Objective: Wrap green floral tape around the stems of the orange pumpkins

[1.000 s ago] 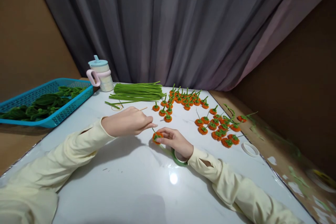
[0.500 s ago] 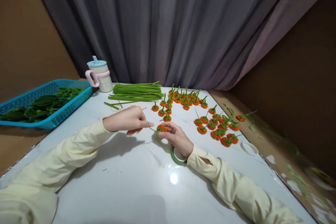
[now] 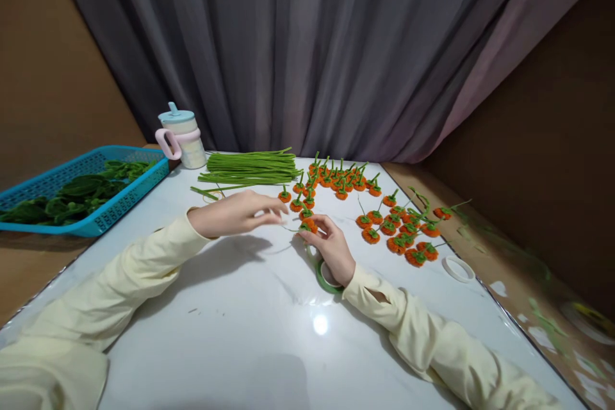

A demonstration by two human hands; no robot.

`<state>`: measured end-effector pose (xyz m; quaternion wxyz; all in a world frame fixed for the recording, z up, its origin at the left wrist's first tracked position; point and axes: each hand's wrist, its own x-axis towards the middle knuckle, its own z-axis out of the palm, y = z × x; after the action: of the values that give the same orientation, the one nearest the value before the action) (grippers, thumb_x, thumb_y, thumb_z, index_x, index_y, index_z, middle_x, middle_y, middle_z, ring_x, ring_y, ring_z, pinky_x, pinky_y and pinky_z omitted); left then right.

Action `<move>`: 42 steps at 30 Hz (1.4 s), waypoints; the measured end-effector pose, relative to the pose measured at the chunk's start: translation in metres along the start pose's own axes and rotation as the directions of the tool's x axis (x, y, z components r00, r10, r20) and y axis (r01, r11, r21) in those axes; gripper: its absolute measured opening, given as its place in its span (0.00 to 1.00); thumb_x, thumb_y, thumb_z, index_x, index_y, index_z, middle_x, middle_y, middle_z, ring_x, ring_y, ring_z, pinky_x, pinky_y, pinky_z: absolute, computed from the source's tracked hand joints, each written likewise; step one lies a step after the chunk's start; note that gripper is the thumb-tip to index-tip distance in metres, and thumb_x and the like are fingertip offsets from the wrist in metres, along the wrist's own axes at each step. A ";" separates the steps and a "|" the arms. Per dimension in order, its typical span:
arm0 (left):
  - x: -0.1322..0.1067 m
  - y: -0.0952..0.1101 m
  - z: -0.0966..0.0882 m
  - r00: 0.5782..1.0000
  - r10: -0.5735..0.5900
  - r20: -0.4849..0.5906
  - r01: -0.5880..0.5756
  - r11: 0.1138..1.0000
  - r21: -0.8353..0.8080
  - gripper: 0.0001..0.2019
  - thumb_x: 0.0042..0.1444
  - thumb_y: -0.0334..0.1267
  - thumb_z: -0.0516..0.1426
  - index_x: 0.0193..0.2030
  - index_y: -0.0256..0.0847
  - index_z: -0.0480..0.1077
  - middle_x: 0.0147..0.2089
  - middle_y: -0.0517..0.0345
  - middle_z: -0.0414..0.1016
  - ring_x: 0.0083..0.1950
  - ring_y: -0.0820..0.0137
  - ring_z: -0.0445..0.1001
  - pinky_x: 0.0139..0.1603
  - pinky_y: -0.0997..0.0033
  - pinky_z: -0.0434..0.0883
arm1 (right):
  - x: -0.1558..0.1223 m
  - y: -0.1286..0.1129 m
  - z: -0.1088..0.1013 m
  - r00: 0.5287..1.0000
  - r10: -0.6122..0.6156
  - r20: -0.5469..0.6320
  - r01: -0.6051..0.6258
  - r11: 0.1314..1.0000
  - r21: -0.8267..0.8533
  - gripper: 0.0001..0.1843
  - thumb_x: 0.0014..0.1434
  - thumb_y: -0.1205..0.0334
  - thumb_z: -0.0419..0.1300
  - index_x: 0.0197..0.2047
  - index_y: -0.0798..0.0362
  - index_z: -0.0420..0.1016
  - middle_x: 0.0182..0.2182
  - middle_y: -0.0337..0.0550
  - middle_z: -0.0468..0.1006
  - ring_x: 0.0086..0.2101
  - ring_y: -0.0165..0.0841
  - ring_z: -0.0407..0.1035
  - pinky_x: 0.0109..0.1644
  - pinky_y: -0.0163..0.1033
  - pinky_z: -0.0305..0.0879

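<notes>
Between the thumb and fingers of my right hand is a small orange chenille fruit with a green top, its thin wire stem pointing left. My left hand is stretched out with fingers apart, just left of that wire; I see nothing held in it. Beneath my right hand lies a roll of green tape, partly hidden by the hand. More orange chenille fruits with green stems stand behind the hands. Others with thin wires are grouped on the right.
A bundle of green chenille stems lies at the back of the white table. At the left are a cup with a handle and a blue basket of green leaves. A white ring lies near the right edge.
My left hand has opened from a pinch near the wire and spread its fingers. My right hand, with the orange chenille fruit, has moved slightly right and away from me.
</notes>
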<state>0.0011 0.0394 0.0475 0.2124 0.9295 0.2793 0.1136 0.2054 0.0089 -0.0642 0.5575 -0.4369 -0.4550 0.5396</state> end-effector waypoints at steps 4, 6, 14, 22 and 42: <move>-0.002 0.011 0.003 0.941 0.316 0.122 -0.339 0.872 0.353 0.14 0.60 0.33 0.54 0.53 0.41 0.65 0.46 0.51 0.74 0.45 0.67 0.71 0.46 0.70 0.63 | 0.001 0.000 0.000 1.000 0.008 0.003 -0.008 1.000 -0.018 0.22 0.39 0.55 0.69 0.36 0.51 0.66 0.37 0.40 0.73 0.32 0.34 0.73 0.35 0.38 0.67; 0.000 0.011 0.008 0.936 0.338 0.103 -0.339 0.779 0.526 0.11 0.61 0.30 0.52 0.49 0.40 0.67 0.41 0.52 0.75 0.41 0.67 0.71 0.43 0.69 0.61 | 0.001 0.000 0.001 1.000 0.017 0.012 -0.017 1.000 -0.011 0.22 0.39 0.55 0.69 0.36 0.51 0.66 0.37 0.40 0.73 0.32 0.34 0.73 0.35 0.38 0.67; 0.007 -0.007 0.028 0.889 0.453 0.062 -0.326 0.532 0.781 0.15 0.64 0.28 0.44 0.31 0.37 0.68 0.30 0.55 0.72 0.31 0.69 0.67 0.36 0.68 0.60 | 0.001 -0.001 0.003 1.000 0.022 0.007 -0.022 1.000 -0.012 0.22 0.39 0.56 0.69 0.36 0.52 0.66 0.35 0.39 0.73 0.31 0.34 0.73 0.33 0.37 0.65; 0.002 -0.006 0.025 0.934 0.349 0.074 -0.268 0.550 0.791 0.10 0.59 0.24 0.48 0.32 0.36 0.67 0.25 0.56 0.71 0.26 0.69 0.67 0.34 0.68 0.63 | 0.001 0.000 0.004 1.000 0.012 0.003 -0.012 1.000 -0.026 0.21 0.40 0.55 0.69 0.35 0.52 0.66 0.33 0.39 0.74 0.31 0.34 0.73 0.32 0.36 0.66; 0.005 0.002 0.027 0.954 0.298 -0.025 -0.169 0.607 0.776 0.18 0.59 0.50 0.52 0.34 0.34 0.68 0.32 0.50 0.74 0.37 0.63 0.70 0.40 0.64 0.61 | -0.001 0.000 0.006 1.000 0.009 -0.002 -0.009 0.996 -0.092 0.20 0.38 0.56 0.68 0.33 0.52 0.66 0.28 0.37 0.73 0.26 0.31 0.70 0.32 0.38 0.67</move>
<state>0.0152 0.0317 0.0248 -0.2401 0.9480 0.1923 0.0817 0.1998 0.0081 -0.0633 0.5346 -0.4647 -0.4770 0.5203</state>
